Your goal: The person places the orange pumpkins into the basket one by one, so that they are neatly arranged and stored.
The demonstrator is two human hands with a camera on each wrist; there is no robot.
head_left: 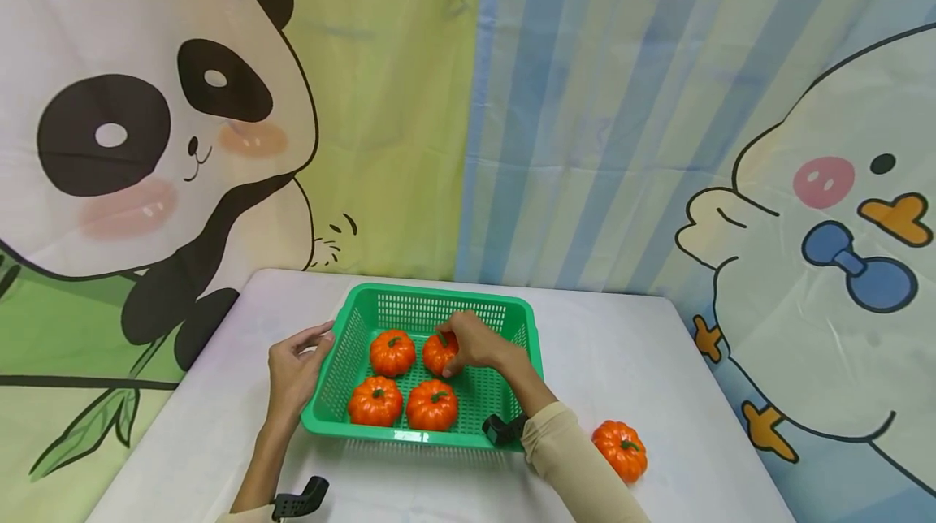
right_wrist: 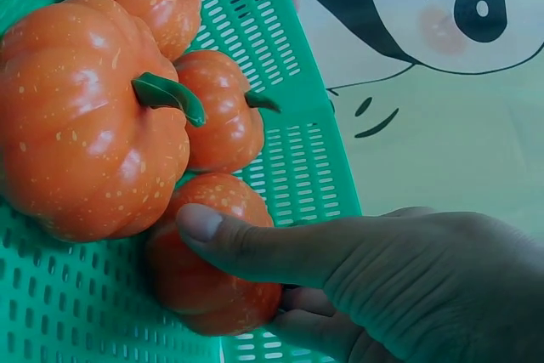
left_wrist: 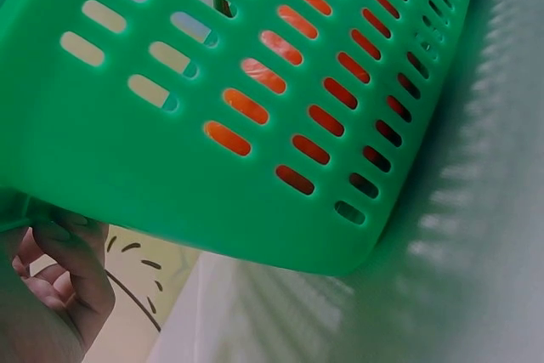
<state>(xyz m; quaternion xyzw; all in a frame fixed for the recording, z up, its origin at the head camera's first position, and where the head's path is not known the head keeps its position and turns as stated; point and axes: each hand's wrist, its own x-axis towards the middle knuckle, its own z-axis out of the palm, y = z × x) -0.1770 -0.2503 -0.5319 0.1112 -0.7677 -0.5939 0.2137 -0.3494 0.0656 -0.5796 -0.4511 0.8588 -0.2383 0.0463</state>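
Note:
A green plastic basket with slotted walls stands on the table, holding several small orange toy pumpkins. At its left side my left hand pinches the rim between thumb and fingers; the left wrist view shows those fingertips at the rim. Inside the basket, my right hand grips the back right pumpkin, thumb on one side and fingers on the other. That same pumpkin rests low against the basket in the right wrist view. Beside it sit the back left pumpkin and two front pumpkins.
Another orange pumpkin lies on the white-covered table, outside the basket to the right. Behind the table hangs a printed curtain with a panda and a white bird. Dark wrist cameras are strapped to both arms.

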